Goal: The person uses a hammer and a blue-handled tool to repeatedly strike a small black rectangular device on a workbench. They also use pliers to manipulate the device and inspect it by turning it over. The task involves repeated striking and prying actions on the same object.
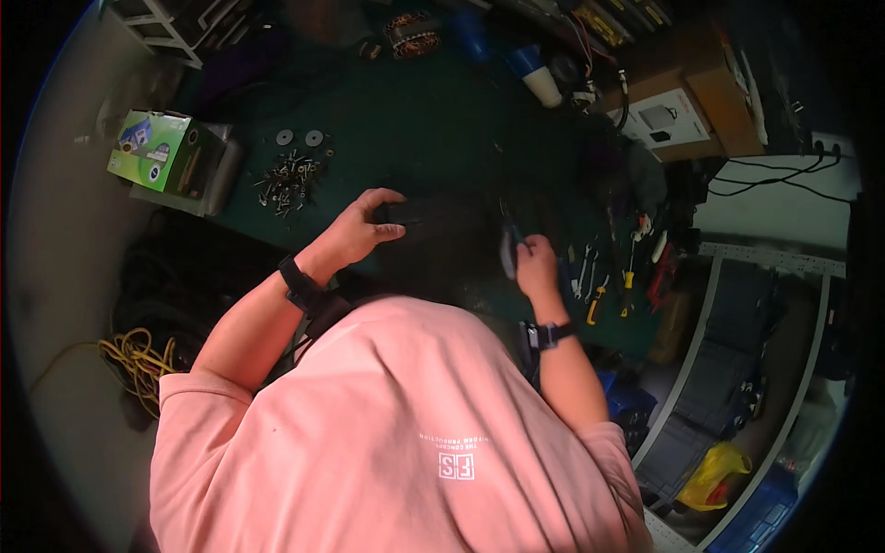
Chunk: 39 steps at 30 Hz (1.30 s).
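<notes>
A large black object (pixel 444 241) lies on the dark green work surface in front of me; it is too dark to make out its kind. My left hand (pixel 361 226) grips its left edge, thumb and fingers closed around it. On the other side, my right hand (pixel 535 264) is closed around a slim tool with a blue-grey handle (pixel 508 253), held upright beside the black object's right side. The tool's tip is lost in shadow, so I cannot tell its kind. A pile of loose screws (pixel 289 182) lies beyond my left hand, with two grey washers (pixel 285 137) behind it.
At the left stands a green box (pixel 152 161). Wrenches (pixel 583 272) and yellow-handled screwdrivers (pixel 628 279) lie to the right of my right hand. A cardboard box (pixel 687 115) stands at the far right. A coiled yellow cable (pixel 138 359) is at lower left.
</notes>
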Available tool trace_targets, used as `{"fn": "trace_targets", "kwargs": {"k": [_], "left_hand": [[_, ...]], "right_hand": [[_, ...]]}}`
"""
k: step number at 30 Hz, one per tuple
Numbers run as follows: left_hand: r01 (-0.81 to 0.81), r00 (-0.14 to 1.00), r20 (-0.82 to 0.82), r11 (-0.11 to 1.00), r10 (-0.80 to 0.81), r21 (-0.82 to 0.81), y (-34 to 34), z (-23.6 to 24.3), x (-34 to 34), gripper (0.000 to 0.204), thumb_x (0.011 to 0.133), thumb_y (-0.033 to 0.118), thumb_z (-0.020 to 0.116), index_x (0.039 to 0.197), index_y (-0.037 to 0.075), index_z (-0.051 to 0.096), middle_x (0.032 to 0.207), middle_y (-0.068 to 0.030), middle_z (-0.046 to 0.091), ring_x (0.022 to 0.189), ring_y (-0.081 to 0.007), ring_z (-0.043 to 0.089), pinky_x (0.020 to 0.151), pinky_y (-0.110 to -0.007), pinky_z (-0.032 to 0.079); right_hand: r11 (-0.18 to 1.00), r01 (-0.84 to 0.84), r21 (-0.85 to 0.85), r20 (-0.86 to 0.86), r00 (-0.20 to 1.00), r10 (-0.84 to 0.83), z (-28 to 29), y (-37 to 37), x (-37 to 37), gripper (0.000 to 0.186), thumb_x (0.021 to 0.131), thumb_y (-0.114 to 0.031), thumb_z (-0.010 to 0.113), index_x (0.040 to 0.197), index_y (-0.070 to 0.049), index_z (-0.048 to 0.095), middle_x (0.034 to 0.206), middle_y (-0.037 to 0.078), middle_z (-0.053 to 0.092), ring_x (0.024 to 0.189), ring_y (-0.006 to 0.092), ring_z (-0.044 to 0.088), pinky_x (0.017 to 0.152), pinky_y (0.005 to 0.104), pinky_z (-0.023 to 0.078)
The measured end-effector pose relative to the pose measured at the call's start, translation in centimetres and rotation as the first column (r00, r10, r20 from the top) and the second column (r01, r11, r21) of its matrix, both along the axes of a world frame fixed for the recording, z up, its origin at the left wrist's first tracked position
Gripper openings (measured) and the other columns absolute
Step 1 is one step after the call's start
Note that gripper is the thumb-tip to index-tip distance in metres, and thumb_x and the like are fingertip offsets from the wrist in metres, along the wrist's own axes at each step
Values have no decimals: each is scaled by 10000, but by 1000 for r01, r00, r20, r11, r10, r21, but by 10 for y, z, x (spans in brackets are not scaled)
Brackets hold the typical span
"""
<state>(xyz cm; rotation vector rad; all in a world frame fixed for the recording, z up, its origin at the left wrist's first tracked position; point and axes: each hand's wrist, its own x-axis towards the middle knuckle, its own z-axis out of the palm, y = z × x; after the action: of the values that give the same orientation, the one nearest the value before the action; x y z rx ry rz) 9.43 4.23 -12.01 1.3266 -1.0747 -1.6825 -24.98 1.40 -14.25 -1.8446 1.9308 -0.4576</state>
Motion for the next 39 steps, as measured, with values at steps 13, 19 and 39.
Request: {"fn": "trace_targets", "kwargs": {"k": [13, 19, 39], "left_hand": [[-20, 999, 28, 998, 22, -60, 2, -6, 2, 414, 841, 39, 723, 1233, 27, 589, 1216, -102, 510, 1087, -229, 569, 923, -320, 494], [-46, 998, 36, 991, 51, -128, 3, -17, 0, 406, 853, 2, 705, 1238, 7, 575, 1238, -92, 489, 1094, -213, 582, 920, -309, 506], [-5, 990, 139, 980, 32, -197, 2, -15, 1, 397, 832, 12, 714, 1209, 33, 593, 1239, -88, 482, 1098, -209, 567, 882, -304, 513]], "right_hand": [[869, -397, 295, -110, 889, 444, 178, -24, 98, 313, 745, -352, 791, 835, -61, 721, 766, 151, 696, 741, 347, 678, 658, 396, 524], [802, -416, 429, -284, 781, 556, 174, -48, 115, 412, 679, -418, 821, 819, -42, 730, 771, 161, 702, 750, 354, 688, 676, 421, 540], [711, -454, 537, -452, 557, 697, 193, -65, 183, 433, 676, -382, 831, 857, -2, 730, 799, 177, 707, 781, 351, 697, 705, 425, 553]]}}
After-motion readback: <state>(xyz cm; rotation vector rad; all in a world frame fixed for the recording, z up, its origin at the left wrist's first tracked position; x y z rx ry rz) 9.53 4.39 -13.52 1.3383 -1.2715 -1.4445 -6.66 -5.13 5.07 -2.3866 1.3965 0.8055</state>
